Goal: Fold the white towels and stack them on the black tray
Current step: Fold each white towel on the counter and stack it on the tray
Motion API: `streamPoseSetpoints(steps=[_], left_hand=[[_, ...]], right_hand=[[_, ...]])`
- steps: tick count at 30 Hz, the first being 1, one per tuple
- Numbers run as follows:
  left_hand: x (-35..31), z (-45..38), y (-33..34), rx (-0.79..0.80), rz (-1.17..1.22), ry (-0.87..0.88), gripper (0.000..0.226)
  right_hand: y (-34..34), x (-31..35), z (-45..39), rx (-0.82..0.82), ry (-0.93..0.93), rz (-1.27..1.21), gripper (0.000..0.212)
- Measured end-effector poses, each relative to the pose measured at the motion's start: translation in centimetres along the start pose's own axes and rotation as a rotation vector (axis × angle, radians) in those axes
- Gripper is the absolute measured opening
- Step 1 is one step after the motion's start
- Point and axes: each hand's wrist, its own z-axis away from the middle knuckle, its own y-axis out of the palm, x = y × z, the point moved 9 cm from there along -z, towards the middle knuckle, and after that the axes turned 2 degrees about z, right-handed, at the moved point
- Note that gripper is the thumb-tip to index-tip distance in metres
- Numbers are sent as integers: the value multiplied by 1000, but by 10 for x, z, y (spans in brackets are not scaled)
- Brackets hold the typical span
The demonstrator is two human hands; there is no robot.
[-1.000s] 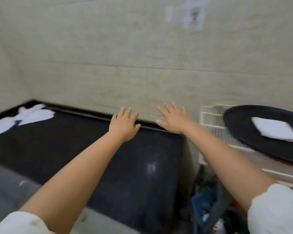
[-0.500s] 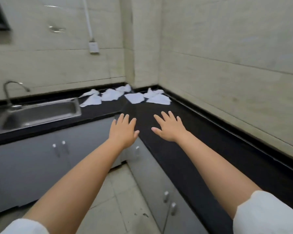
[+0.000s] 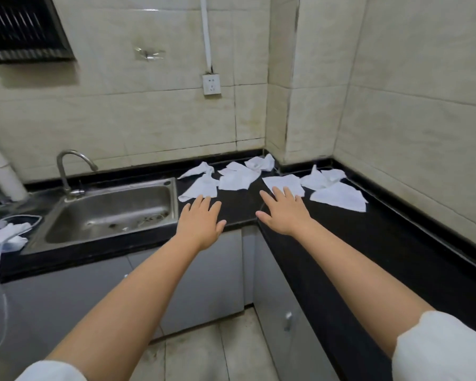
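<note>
Both my arms are stretched out over the corner of the black worktop (image 3: 368,243), palms down. My left hand (image 3: 199,225) hangs above the front edge just right of the steel sink (image 3: 107,213), fingers straight and spread, holding nothing. My right hand (image 3: 285,213) is flat too, fingers splayed and gripping nothing, fingertips reaching the near edge of a flat towel (image 3: 283,184); whether they touch it, I cannot tell. The white towels (image 3: 239,178) lie scattered and unfolded across the back corner, against the tiled wall. One crumpled piece (image 3: 201,188) sits just beyond my left fingers, another bunched one (image 3: 260,163) is tucked right in the corner, and a wide triangular one (image 3: 340,198) lies off to my right, near the wall. No black tray shows from here. A curved tap (image 3: 72,166) stands behind the sink, a white socket (image 3: 211,84) is on the wall above, and some white cloth with a cord (image 3: 6,235) lies left of the basin.
</note>
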Motion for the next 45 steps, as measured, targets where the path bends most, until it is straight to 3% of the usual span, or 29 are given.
streamPoseSetpoints(steps=[10, 17, 25, 30, 33, 36, 37, 41, 45], left_hand=[[142, -153, 73, 29, 22, -107, 53], [240, -285, 157, 148, 87, -83, 52], [282, -360, 259, 329, 167, -58, 51], [295, -381, 293, 307, 216, -93, 43], [300, -394, 295, 301, 207, -75, 29], [302, -405, 295, 265, 202, -29, 17], [300, -407, 295, 273, 271, -28, 9], [302, -413, 275, 150, 557, -88, 18], [289, -427, 232, 60, 747, -16, 15]], right_hand=[[61, 58, -201, 87, -57, 10, 61], [126, 106, -360, 186, -11, -6, 60], [216, 121, -454, 335, 47, -79, 56], [246, 121, -488, 259, -2, -94, 40], [244, 123, -505, 119, -41, -112, 20], [253, 122, -514, 87, -69, -62, 28], [253, 123, -516, 77, -84, -50, 29], [235, 119, -515, -3, -112, -144, 32], [188, 95, -501, -165, -144, -246, 16]])
